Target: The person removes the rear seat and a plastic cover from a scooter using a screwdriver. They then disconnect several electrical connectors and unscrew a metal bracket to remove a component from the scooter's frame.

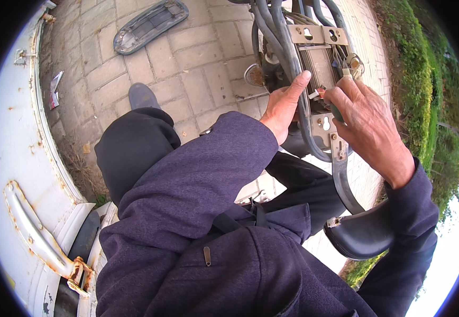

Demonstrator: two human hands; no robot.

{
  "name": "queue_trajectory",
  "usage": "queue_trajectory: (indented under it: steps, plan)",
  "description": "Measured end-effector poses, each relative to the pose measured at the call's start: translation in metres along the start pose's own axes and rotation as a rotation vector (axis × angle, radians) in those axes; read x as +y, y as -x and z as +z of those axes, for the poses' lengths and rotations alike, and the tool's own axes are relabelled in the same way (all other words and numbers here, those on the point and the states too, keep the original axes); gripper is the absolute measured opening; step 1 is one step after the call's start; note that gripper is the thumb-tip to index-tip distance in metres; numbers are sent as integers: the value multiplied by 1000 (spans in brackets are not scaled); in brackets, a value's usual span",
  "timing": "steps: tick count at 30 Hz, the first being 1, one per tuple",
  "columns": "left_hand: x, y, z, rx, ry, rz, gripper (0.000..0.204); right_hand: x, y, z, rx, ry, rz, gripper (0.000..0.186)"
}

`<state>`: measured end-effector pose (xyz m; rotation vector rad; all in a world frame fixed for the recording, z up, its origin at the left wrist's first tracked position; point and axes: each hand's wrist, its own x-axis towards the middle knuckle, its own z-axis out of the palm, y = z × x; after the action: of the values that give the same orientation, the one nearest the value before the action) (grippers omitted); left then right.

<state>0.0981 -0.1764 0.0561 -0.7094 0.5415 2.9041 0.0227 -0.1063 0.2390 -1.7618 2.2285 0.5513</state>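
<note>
In front of me stands the grey tubular frame (277, 33) of a small vehicle, holding a finned metal box (317, 67) between slotted brackets (324, 124). My left hand (283, 108) grips the frame's side tube, its thumb laid along the top and its other fingers hidden. Over the box's near end, the fingers of my right hand (367, 119) are closed on a tool with a dark green handle (337, 112), mostly covered by the hand. A red piece (321, 91) and a white connector (313, 95) show between the hands. Loose wires (340, 59) gather beside the box.
A grey plastic cover (153, 25) lies upside down on the paving (195, 55). At left is a rusty white vehicle panel with a handle (34, 230). A black padded seat part (359, 238) sits under my right forearm. A hedge (417, 68) runs along the right.
</note>
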Motion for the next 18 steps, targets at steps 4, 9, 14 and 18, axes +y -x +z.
queue_trajectory:
  steps: [4, 9, 14, 18]
  plan:
    - [2, 0, -1, -28, -6, -18, 71, -10, 0, 4, 150, -10, 64, 28]
    - [1, 0, 0, -41, 30, 2, 69, -8, -4, 7, -17, -43, 234, 30]
    - [1, 0, -1, -38, 18, -9, 68, -3, -3, 3, 108, 47, -35, 32]
    - [1, -2, 0, -47, 14, -7, 69, -9, 0, 6, -82, -65, 336, 31]
